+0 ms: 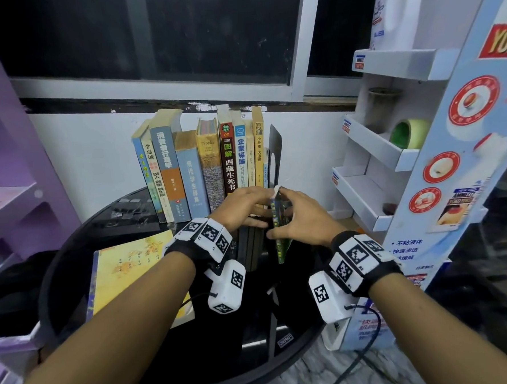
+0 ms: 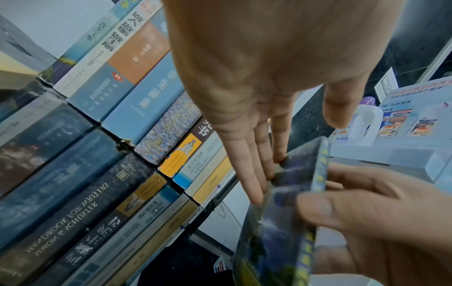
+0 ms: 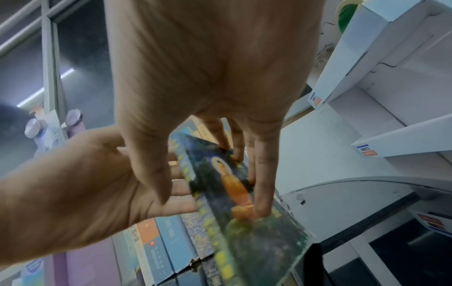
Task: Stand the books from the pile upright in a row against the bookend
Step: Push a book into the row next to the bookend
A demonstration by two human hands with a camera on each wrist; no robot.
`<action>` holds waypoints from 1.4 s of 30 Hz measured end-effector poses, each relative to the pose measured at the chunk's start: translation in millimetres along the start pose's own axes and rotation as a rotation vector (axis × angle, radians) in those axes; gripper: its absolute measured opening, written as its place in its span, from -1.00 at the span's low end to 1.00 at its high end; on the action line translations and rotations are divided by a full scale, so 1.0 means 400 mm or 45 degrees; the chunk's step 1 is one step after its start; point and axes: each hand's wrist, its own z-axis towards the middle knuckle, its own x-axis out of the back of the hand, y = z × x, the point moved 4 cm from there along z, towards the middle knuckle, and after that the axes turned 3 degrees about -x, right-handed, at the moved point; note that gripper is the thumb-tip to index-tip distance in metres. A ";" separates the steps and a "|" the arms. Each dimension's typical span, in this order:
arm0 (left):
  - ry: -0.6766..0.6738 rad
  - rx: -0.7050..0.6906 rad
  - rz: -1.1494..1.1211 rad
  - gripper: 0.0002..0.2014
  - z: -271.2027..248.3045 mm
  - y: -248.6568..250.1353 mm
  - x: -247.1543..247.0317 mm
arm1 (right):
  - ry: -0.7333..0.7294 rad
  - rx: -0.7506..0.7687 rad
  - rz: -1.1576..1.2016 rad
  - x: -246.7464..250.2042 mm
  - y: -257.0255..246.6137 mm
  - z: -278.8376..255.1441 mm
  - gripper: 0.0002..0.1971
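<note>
Currently right hand (image 1: 300, 218) pinches thin dark book (image 1: 279, 228) upright in front of black bookend (image 1: 275, 149), left hand (image 1: 241, 207) flat, fingers straight against its cover, row of books (image 1: 203, 162) behind, yellow book (image 1: 126, 268) flat on black table (image 1: 226, 356), spine reads "Troyka", shelf rack (image 1: 392, 153) right.

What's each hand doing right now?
Left hand: open, straight fingers against the thin dark book.
Right hand: pinching the thin dark book between thumb and fingers.
</note>
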 end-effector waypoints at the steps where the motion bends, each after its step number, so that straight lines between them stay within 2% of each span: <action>1: -0.019 0.002 0.014 -0.71 0.003 0.001 -0.004 | 0.029 0.002 -0.001 0.003 0.000 0.003 -0.30; 4: -0.019 -0.007 0.107 -0.64 0.016 0.003 -0.014 | 0.136 -0.039 -0.022 0.012 0.010 0.008 -0.56; 7: -0.002 -0.078 0.242 -0.67 0.032 0.015 -0.012 | 0.211 -0.142 -0.008 0.017 0.032 0.012 -0.58; 9: 0.033 -0.206 0.407 -0.73 0.044 0.036 0.003 | 0.254 -0.163 0.018 0.016 0.042 0.021 -0.56; 14: 0.347 -0.572 0.635 -0.84 0.072 0.134 0.055 | 0.319 -0.149 0.105 0.013 0.056 0.051 -0.58; 17: 0.545 -0.764 0.757 -0.80 0.083 0.205 0.087 | 0.338 -0.128 0.095 0.017 0.050 0.069 -0.57; 19: 0.618 -0.825 0.902 -0.72 0.095 0.240 0.106 | 0.345 -0.137 0.098 0.016 0.050 0.086 -0.57; 22: 0.629 -0.781 1.190 -0.57 0.124 0.274 0.130 | 0.344 -0.157 0.110 0.011 0.053 0.116 -0.59; 27: 0.430 -0.557 1.542 -0.30 0.195 0.280 0.179 | 0.341 -0.163 0.151 0.002 0.048 0.154 -0.55; 30: 0.345 -0.490 1.666 -0.21 0.228 0.270 0.208 | 0.348 -0.154 0.180 0.000 0.044 0.179 -0.56; 35: 0.279 -0.476 1.686 -0.23 0.250 0.250 0.231 | 0.294 -0.180 0.268 -0.010 0.042 0.212 -0.54; 42: 0.392 -0.597 1.462 -0.36 0.256 0.225 0.233 | 0.252 -0.203 0.325 -0.013 0.050 0.239 -0.45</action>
